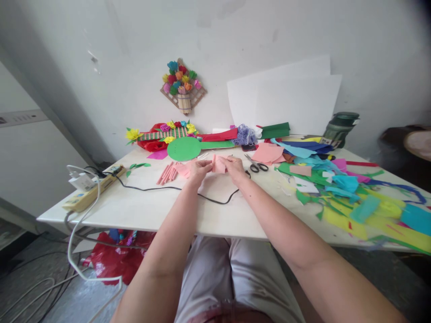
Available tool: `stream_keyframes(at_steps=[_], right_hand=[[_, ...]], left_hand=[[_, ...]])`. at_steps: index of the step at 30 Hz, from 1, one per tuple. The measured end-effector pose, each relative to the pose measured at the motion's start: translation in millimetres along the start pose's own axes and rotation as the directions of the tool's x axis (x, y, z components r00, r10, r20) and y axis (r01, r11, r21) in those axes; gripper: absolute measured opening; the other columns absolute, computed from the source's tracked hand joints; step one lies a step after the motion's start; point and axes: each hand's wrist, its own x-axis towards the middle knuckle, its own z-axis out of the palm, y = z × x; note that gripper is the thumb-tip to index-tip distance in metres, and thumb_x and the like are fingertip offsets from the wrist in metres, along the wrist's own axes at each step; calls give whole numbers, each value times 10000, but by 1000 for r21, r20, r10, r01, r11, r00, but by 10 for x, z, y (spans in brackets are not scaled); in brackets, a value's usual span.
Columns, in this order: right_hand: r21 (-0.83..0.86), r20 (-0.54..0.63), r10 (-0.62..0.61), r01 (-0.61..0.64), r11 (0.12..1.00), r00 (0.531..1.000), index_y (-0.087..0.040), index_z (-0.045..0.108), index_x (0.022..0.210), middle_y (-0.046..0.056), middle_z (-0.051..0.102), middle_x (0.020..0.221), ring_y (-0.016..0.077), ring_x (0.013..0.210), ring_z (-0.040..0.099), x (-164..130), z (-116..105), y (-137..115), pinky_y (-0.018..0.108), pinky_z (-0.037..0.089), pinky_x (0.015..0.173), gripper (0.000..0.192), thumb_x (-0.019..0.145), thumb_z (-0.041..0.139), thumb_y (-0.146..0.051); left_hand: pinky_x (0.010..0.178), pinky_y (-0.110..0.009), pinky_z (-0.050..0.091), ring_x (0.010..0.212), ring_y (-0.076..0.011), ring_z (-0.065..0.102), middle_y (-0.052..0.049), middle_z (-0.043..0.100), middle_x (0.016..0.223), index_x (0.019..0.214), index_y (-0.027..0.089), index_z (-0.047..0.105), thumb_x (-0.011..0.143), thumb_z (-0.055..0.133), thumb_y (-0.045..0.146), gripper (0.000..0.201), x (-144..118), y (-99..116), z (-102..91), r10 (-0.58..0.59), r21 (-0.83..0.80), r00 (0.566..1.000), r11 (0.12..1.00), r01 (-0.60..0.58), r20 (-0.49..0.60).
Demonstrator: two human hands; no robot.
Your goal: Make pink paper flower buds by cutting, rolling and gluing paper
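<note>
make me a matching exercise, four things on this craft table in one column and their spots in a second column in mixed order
Things:
1. pink paper piece
2. scissors
3. power strip
4. green paper disc

Places:
A. at the table's left edge
B. on the table just right of the right hand
C. behind the hands, near the wall
D. held between the left hand and the right hand

Pairs: 1-D, 2-B, 3-A, 4-C

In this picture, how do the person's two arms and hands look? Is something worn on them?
Both forearms are bare from the elbow down: no sleeves show. The left hand and the right hand wear no gloves. No watch or bracelet shows on either wrist; rings are too small to tell. Light trousers cover the lap below.
</note>
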Motion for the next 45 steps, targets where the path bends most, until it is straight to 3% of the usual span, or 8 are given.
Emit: stream_keyframes(at_steps=[3, 11, 17, 23, 29, 35, 45], right_hand=[[74, -38, 29, -26, 997, 999, -192, 432, 494, -30, 438, 533, 121, 570, 458, -36, 17, -44, 249, 386, 525, 371, 570, 646, -485], [210, 50, 74, -83, 974, 996, -164, 550, 549, -31, 475, 547, 107, 541, 467, -85, 27, -121, 240, 388, 493, 320, 538, 684, -455], [236, 51, 73, -83, 968, 996, -160, 582, 554, -28, 487, 531, 101, 524, 469, -75, 29, -114, 240, 404, 501, 306, 551, 688, -447], [263, 39, 118, -124, 957, 992, -165, 656, 727, -1, 601, 649, 124, 609, 542, -74, 16, -132, 243, 436, 559, 341, 557, 686, -459], [181, 167, 118, -148, 972, 979, -163, 651, 772, 20, 644, 724, 144, 681, 579, -92, -3, -152, 247, 448, 580, 321, 589, 659, -427], [103, 203, 154, -178, 979, 967, -153, 638, 754, 42, 664, 718, 158, 667, 609, -86, -11, -165, 243, 418, 566, 250, 603, 594, -348], [-74, 152, 38, -27, 997, 988, -140, 657, 746, 11, 628, 655, 156, 651, 572, -74, 39, -66, 266, 426, 602, 279, 566, 704, -349]], left_hand=[[521, -232, 372, 494, -92, 482, -30, 600, 535, 688, 107, 721, 519, 779, 361, 310, -24, 56, 34, -30, 20, 999, 999, 30, -34], [520, -237, 359, 489, -100, 479, -20, 613, 541, 702, 124, 732, 560, 736, 313, 237, 6, 28, 46, 1, 193, 993, 981, 21, -115], [548, -233, 367, 543, -113, 516, -29, 641, 602, 741, 130, 739, 594, 699, 354, 271, 32, -17, 37, 60, 232, 994, 972, -36, -95], [594, -238, 410, 569, -107, 525, -21, 641, 627, 756, 134, 726, 568, 719, 386, 314, 62, -54, 36, 38, 87, 991, 996, -27, -130], [645, -253, 435, 631, -124, 574, -45, 660, 696, 745, 138, 712, 549, 755, 381, 314, 21, -3, 44, -6, -77, 992, 997, -4, -125], [691, -287, 446, 670, -145, 603, -59, 670, 760, 785, 143, 706, 539, 773, 394, 358, -4, 34, 36, -37, -203, 996, 979, 20, -76], [658, -247, 449, 637, -106, 566, -19, 643, 704, 763, 172, 699, 551, 781, 347, 287, 26, -36, 60, -57, -306, 998, 951, 43, -35]])
